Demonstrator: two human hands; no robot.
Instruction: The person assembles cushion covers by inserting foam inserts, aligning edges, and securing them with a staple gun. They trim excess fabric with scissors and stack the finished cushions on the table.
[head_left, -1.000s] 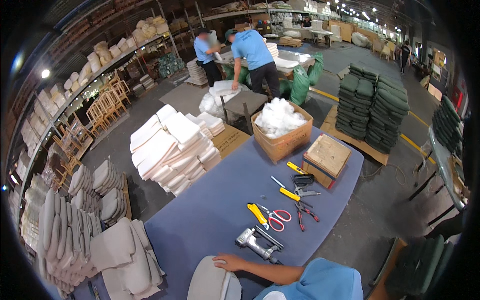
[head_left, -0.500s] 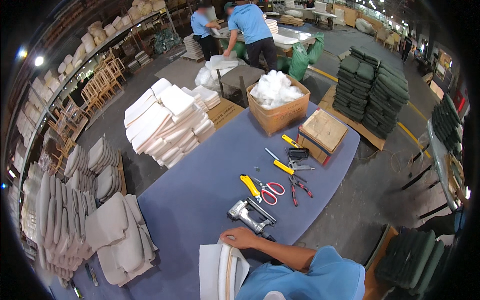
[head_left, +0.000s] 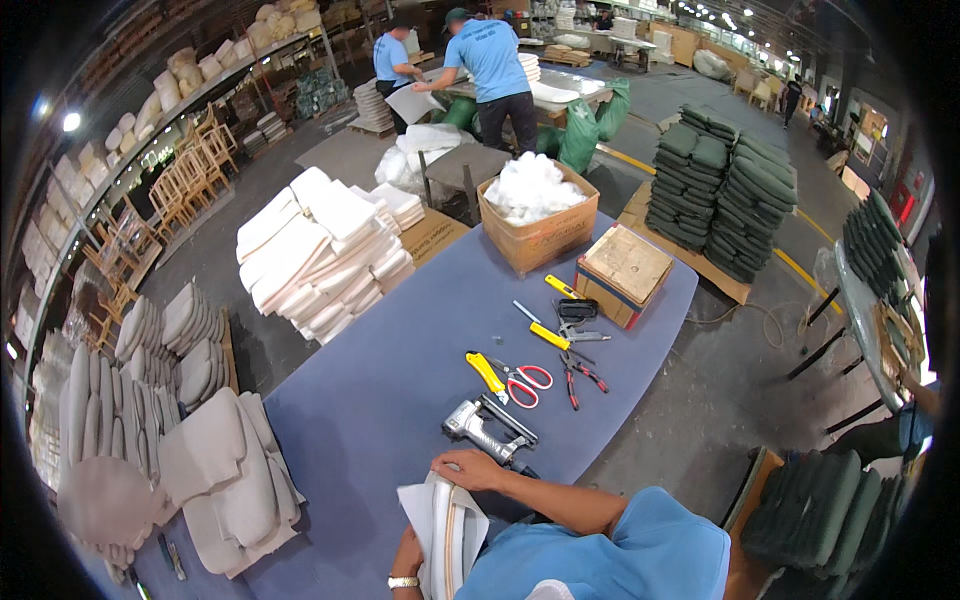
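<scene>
In front of me a light grey fabric-covered pad (head_left: 446, 535) stands on edge, its layered side with a tan strip facing up. A loose fabric flap sticks out at its left. My right hand (head_left: 468, 468) is closed over the far end of the pad. My left hand (head_left: 407, 556), with a watch at the wrist, is at the pad's left side, its fingers hidden behind the fabric. Just beyond my right hand lies a silver staple gun (head_left: 490, 428). Past it are red-handled scissors (head_left: 525, 385), a yellow utility knife (head_left: 486, 374) and red-handled pliers (head_left: 580, 378).
A cardboard box of white stuffing (head_left: 537, 222) and a wooden-topped box (head_left: 625, 270) stand at the table's far end. Grey padded pieces (head_left: 235, 470) lie left, white pads (head_left: 320, 255) are stacked beyond, dark green cushions (head_left: 700, 190) far right. Two co-workers (head_left: 485, 60) stand behind.
My left hand and watch have come into view beside the pad. The pad's flap has shifted, with my right hand still on the far end. A co-worker has raised a pale sheet.
</scene>
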